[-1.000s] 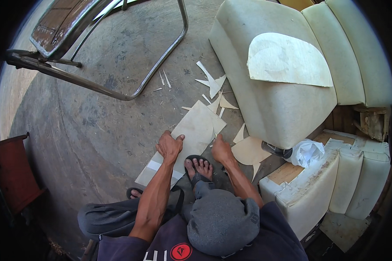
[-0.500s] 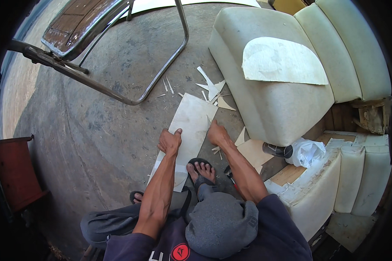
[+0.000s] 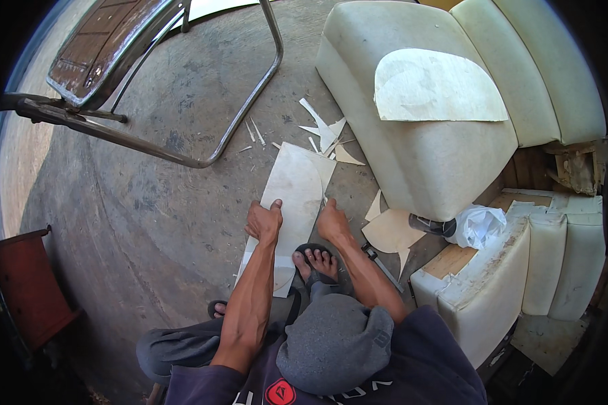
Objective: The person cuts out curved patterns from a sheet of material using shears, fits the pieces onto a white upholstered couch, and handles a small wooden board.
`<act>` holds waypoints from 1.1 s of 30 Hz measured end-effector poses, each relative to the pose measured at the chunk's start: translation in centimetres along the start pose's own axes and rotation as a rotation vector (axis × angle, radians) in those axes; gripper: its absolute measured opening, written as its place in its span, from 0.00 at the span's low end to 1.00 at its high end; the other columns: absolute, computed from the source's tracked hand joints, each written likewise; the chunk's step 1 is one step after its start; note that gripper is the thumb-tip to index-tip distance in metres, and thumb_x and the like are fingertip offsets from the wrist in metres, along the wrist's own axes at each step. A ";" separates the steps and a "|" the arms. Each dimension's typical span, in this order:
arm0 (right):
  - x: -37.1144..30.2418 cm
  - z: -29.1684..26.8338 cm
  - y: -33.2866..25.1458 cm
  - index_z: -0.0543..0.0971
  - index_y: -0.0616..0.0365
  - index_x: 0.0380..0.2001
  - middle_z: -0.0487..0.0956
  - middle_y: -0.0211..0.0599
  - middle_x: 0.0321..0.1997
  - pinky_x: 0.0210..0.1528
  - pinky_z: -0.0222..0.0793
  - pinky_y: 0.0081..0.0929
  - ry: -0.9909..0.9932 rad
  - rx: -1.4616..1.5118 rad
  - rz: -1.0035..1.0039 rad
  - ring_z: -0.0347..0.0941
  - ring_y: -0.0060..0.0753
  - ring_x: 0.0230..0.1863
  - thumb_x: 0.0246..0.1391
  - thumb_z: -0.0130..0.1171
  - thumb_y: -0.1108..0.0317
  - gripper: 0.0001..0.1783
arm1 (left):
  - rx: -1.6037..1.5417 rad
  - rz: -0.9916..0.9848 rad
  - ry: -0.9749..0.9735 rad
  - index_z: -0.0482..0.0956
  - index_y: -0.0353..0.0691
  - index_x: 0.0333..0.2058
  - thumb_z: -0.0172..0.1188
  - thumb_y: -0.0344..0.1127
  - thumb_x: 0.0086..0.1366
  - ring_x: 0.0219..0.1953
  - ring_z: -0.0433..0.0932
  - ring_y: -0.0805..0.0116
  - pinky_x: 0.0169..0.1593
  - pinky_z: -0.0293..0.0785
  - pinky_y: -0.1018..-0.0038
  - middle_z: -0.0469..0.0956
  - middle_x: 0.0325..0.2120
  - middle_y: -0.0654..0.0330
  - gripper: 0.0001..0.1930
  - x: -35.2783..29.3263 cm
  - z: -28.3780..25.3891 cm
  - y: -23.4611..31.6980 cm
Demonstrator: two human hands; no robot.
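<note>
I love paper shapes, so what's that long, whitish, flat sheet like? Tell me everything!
The long, whitish, flat sheet looks like thin board. It lies slantwise on the scuffed grey floor, a curved line at its far right. The bare left hand is on its left edge, the bare right hand beside its right.

Thin cream board (image 3: 294, 182), elongated and roughly rectangular, lying flat on the grey floor (image 3: 162, 216), its long axis running away from the person and slightly rightward. A curved line sweeps across the far right corner toward the right edge; another arc marks the partly hidden near end.
</note>
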State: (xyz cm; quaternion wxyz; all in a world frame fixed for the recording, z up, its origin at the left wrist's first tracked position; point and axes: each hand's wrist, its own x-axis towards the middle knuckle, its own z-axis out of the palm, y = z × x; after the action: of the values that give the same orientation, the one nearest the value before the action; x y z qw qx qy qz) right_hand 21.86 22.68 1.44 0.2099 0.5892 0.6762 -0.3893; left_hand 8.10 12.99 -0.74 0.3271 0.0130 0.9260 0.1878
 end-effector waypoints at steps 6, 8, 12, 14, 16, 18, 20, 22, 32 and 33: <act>-1.7 1.3 0.4 0.62 0.73 0.57 0.75 0.82 0.50 0.59 0.69 0.57 -0.008 0.036 0.067 0.74 0.77 0.55 0.62 0.44 0.71 0.23 | 0.005 0.011 0.020 0.80 0.34 0.46 0.71 0.50 0.57 0.53 0.79 0.44 0.61 0.62 0.47 0.82 0.47 0.45 0.27 0.0 0.2 -0.2; -2.1 1.1 -0.3 0.63 0.72 0.58 0.76 0.77 0.50 0.59 0.71 0.55 -0.026 0.032 0.075 0.75 0.73 0.55 0.61 0.46 0.74 0.23 | 0.007 0.018 0.051 0.79 0.34 0.47 0.71 0.51 0.57 0.53 0.79 0.44 0.60 0.62 0.47 0.82 0.47 0.45 0.28 0.4 0.3 -0.7; -3.0 0.7 0.0 0.63 0.72 0.57 0.77 0.77 0.49 0.57 0.72 0.54 -0.050 0.093 0.110 0.76 0.73 0.54 0.61 0.46 0.73 0.22 | 0.023 0.012 -0.006 0.79 0.34 0.48 0.71 0.52 0.58 0.53 0.78 0.44 0.61 0.61 0.47 0.82 0.48 0.45 0.29 -0.3 0.2 0.2; -3.4 2.2 1.7 0.64 0.72 0.56 0.77 0.77 0.47 0.56 0.72 0.55 -0.042 0.107 0.122 0.76 0.74 0.52 0.62 0.46 0.72 0.21 | 0.022 0.018 -0.028 0.79 0.33 0.49 0.71 0.52 0.58 0.54 0.78 0.44 0.61 0.61 0.47 0.82 0.48 0.44 0.29 -0.7 0.6 0.5; -4.0 2.8 2.2 0.63 0.72 0.57 0.77 0.80 0.46 0.56 0.70 0.58 -0.075 0.117 0.057 0.75 0.77 0.52 0.63 0.45 0.69 0.22 | 0.020 0.015 0.017 0.79 0.33 0.48 0.71 0.52 0.58 0.54 0.78 0.43 0.61 0.62 0.47 0.82 0.48 0.44 0.29 0.2 0.6 -0.4; -2.8 1.2 1.5 0.63 0.70 0.55 0.77 0.81 0.44 0.55 0.69 0.60 -0.013 0.124 -0.024 0.75 0.78 0.50 0.65 0.44 0.65 0.21 | -0.001 0.028 0.049 0.79 0.33 0.47 0.70 0.52 0.58 0.54 0.78 0.42 0.61 0.63 0.48 0.82 0.47 0.44 0.28 1.2 0.4 0.2; -2.2 -1.4 0.1 0.66 0.66 0.52 0.78 0.78 0.42 0.52 0.69 0.63 0.087 0.141 -0.070 0.76 0.77 0.48 0.67 0.45 0.61 0.19 | 0.018 0.023 0.035 0.79 0.33 0.47 0.70 0.52 0.58 0.54 0.78 0.42 0.61 0.63 0.49 0.82 0.47 0.44 0.28 0.5 0.3 -0.6; 0.4 -4.1 -1.2 0.67 0.63 0.50 0.79 0.74 0.41 0.51 0.70 0.63 0.152 0.070 -0.148 0.77 0.74 0.46 0.69 0.44 0.58 0.18 | 0.009 0.027 -0.013 0.79 0.33 0.47 0.70 0.52 0.58 0.54 0.78 0.41 0.60 0.64 0.49 0.82 0.48 0.44 0.29 0.3 0.2 -0.3; 8.8 -7.8 -7.6 0.70 0.61 0.49 0.81 0.65 0.41 0.51 0.72 0.58 -0.008 -0.410 -0.482 0.79 0.69 0.46 0.70 0.41 0.57 0.18 | 0.000 0.019 -0.003 0.79 0.31 0.47 0.71 0.49 0.58 0.53 0.78 0.40 0.58 0.64 0.48 0.81 0.48 0.41 0.27 0.0 -0.4 -0.1; 9.2 -7.8 -7.8 0.70 0.61 0.49 0.82 0.65 0.40 0.51 0.72 0.58 -0.014 -0.428 -0.497 0.79 0.69 0.46 0.70 0.41 0.57 0.18 | -0.005 0.018 0.004 0.79 0.31 0.47 0.71 0.48 0.58 0.53 0.78 0.40 0.58 0.64 0.47 0.81 0.47 0.41 0.27 -0.1 -0.3 -0.1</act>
State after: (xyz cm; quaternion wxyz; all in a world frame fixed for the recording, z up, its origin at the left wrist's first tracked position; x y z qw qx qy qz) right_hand 13.72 34.52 1.60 0.2321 0.3461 0.8644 -0.2814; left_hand 8.03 12.76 -0.48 0.3234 0.0202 0.9261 0.1932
